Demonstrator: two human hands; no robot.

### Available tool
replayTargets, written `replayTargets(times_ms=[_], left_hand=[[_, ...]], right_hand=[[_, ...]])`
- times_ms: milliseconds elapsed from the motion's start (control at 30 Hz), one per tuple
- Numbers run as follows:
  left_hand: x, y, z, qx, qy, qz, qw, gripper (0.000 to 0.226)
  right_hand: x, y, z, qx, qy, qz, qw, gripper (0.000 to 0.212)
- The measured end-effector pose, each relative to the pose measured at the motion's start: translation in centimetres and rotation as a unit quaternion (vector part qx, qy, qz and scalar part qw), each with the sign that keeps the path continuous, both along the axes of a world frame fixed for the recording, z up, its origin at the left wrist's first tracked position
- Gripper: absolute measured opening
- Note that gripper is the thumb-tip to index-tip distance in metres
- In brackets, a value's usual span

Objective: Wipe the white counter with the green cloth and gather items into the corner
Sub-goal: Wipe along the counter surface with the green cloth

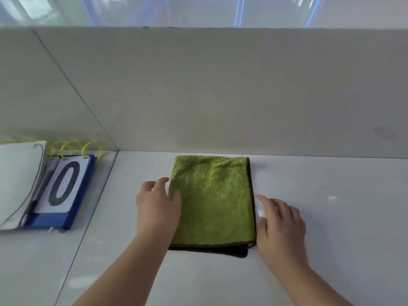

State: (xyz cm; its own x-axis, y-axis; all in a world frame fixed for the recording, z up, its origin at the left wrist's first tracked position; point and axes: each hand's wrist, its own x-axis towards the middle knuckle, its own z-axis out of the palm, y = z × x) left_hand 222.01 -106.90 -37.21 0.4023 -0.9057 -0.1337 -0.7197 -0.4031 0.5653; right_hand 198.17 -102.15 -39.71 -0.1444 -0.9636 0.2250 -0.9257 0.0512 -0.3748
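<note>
A folded green cloth (213, 200) with a dark brown underside and trim lies flat on the white counter (320, 217), close to the back wall. My left hand (157, 208) rests at the cloth's left edge, thumb lying on the green fabric and fingers spread. My right hand (280, 224) lies flat beside the cloth's right edge, fingers apart, touching or nearly touching the trim. Neither hand grips anything.
A blue flip scoreboard (63, 191) showing a black "0", with yellow-green rings, lies at the left behind a glass partition (92, 195). A white sheet or bag (17, 182) sits beside it. A pale wall (220, 96) rises right behind the counter.
</note>
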Motion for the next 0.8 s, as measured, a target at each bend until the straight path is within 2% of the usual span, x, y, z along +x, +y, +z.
replayTargets(times_ms=[67, 133, 233, 367, 667, 800], left_hand=[[1.0, 0.3, 0.4, 0.039, 0.019, 0.001, 0.999, 0.050], [0.4, 0.0, 0.5, 0.038, 0.042, -0.018, 0.998, 0.046], [0.5, -0.2, 0.9, 0.023, 0.066, -0.012, 0.997, 0.034], [1.0, -0.2, 1.3, -0.002, 0.085, -0.008, 0.996, 0.032], [6.9, -1.0, 1.7, -0.035, 0.082, 0.069, 0.994, 0.033], [10.4, -2.2, 1.6, -0.066, 0.167, 0.152, 0.972, 0.031]], right_hand=[[1.1, -0.6, 0.6, 0.013, -0.072, 0.033, 0.997, 0.039], [2.0, -1.0, 1.3, 0.072, -0.117, 0.030, 0.990, 0.036], [4.1, -1.7, 1.7, 0.111, -0.133, 0.013, 0.985, 0.047], [5.9, -2.7, 2.6, 0.130, -0.163, -0.015, 0.978, 0.054], [11.9, -4.5, 2.4, 0.121, -0.202, 0.028, 0.972, 0.053], [15.1, -5.3, 2.1, 0.128, -0.218, 0.069, 0.965, 0.055]])
